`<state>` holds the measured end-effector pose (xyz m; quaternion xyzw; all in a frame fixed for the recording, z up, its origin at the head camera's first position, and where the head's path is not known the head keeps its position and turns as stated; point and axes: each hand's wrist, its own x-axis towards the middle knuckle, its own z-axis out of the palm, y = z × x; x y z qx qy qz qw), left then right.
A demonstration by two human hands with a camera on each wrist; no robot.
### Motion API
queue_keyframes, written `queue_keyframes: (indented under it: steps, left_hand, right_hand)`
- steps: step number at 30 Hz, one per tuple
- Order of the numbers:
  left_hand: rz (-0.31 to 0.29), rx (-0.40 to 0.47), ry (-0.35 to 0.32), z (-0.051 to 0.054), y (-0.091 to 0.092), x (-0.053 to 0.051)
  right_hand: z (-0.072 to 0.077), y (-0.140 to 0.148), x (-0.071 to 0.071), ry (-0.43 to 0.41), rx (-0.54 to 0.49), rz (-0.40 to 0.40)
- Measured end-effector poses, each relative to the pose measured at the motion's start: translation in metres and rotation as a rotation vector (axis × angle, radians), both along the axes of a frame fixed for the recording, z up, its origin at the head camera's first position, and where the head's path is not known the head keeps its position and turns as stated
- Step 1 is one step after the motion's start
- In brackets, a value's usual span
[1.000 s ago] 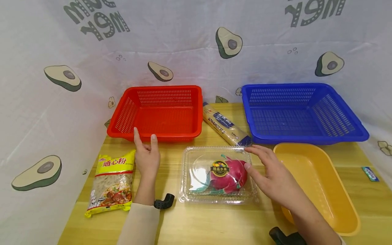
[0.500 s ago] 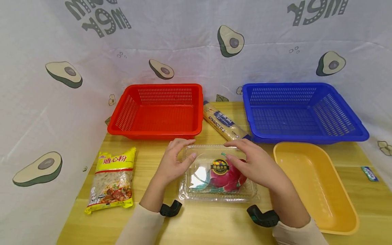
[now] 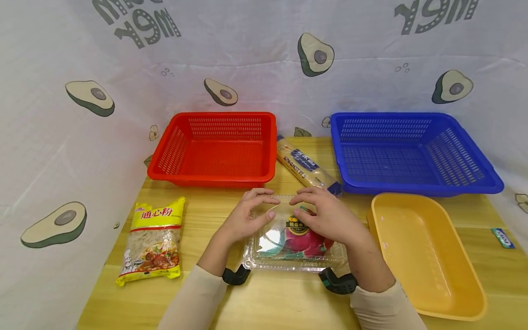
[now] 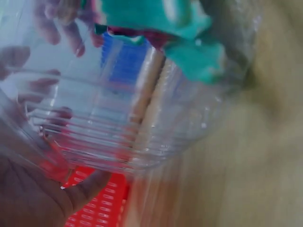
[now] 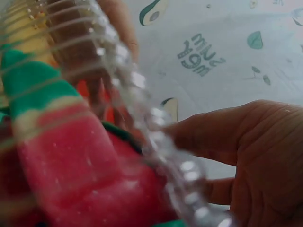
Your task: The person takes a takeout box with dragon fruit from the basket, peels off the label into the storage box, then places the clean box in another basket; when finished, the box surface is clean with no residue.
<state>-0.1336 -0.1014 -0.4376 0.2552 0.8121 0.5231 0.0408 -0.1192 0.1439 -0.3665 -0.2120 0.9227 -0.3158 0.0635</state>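
Fingers (image 3: 264,200) loosely bent, apart from thumbs: the left hand (image 3: 243,221) and right hand (image 3: 332,216) have drawn together over the clear box (image 3: 271,239) on the table (image 3: 284,302), suggesting two-handed work; contact cannot be told.

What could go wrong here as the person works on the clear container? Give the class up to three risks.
1. The clear container might tip if lifted, as the pink fruit lies toward its right.
2. The fingers of the right hand are near the spaghetti pack and could nudge it.
3. The yellow tub stands close on the right; an elbow might bump it.
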Motion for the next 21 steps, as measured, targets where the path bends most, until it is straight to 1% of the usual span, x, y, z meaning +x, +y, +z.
queue_keyframes:
  steps: [2,6,9,15,21]
  left_hand:
    - [0.001,0.02,-0.001,-0.003,0.0,0.0]
    - [0.002,0.106,-0.011,-0.012,-0.002,-0.001]
    - [0.005,0.157,-0.026,-0.018,-0.003,0.0]
    - [0.02,0.169,-0.041,-0.021,-0.002,0.0]
    - [0.028,0.181,-0.047,-0.022,-0.002,0.001]
  right_hand:
    - [-0.001,0.001,0.0,-0.004,0.007,0.002]
    - [-0.002,0.002,-0.002,-0.024,0.009,-0.002]
    - [-0.004,0.002,-0.003,-0.02,0.001,-0.002]
    - [-0.008,0.001,-0.004,0.016,0.002,0.003]
    - [-0.013,-0.001,-0.004,0.057,0.008,0.002]
